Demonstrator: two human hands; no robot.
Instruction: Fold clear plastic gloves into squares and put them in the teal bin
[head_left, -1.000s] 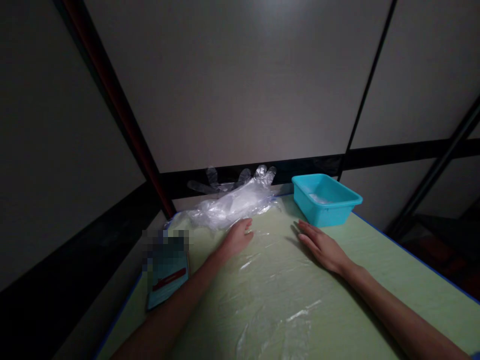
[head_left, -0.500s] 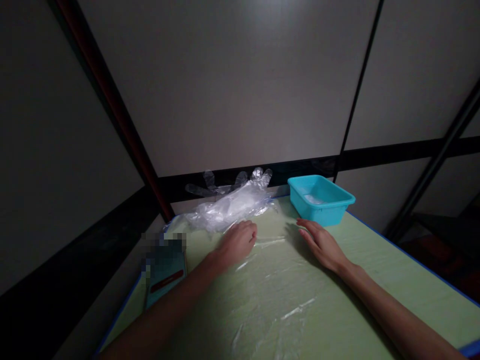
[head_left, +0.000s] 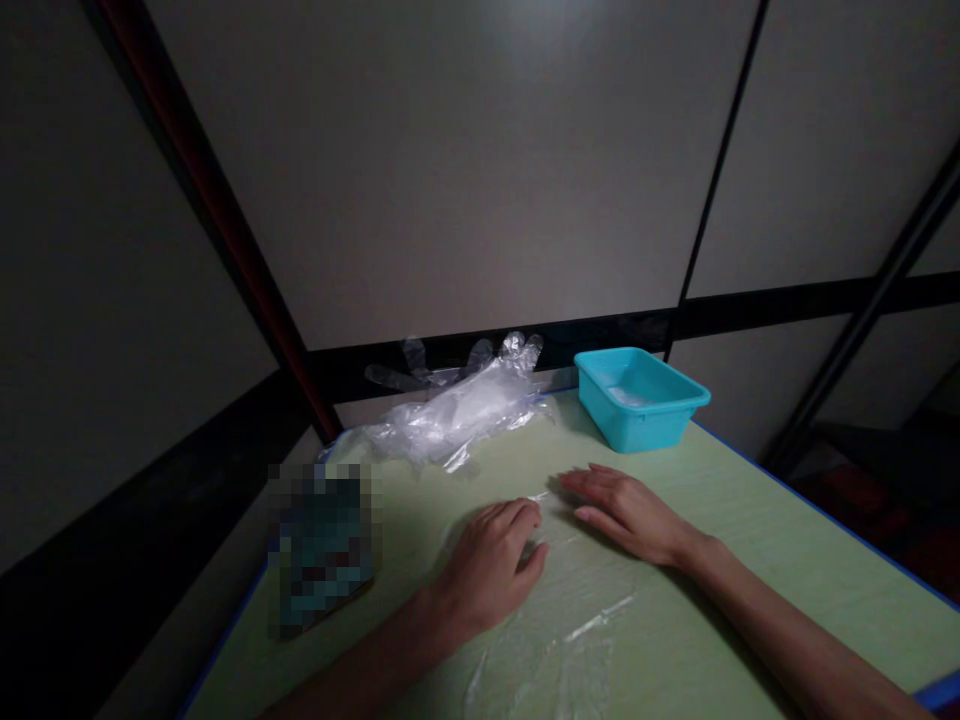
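A thin clear plastic glove (head_left: pixel 589 650) lies spread flat on the green tabletop, its outline hard to make out. My left hand (head_left: pixel 491 560) rests over its far part, palm down, with the fingers loosely bent and the thumb apart. To the right, my right hand (head_left: pixel 619 510) is stretched out low at the plastic's far end, fingers extended and holding nothing. Whether either palm presses on the plastic is hidden. Beyond both hands, a crumpled pile of clear plastic gloves (head_left: pixel 457 415) sits at the table's back edge, some fingers sticking up.
A turquoise basin (head_left: pixel 652 425) with some clear plastic inside stands at the back right. On the left lies a blurred-out dark teal object (head_left: pixel 322 550). The table (head_left: pixel 757 530) has blue edging and stands against pale panels (head_left: pixel 487 200) with dark bands.
My left hand has come nearer to me and slightly right, its thumb now apart from the fingers. My right hand has shifted a little left and nearer.
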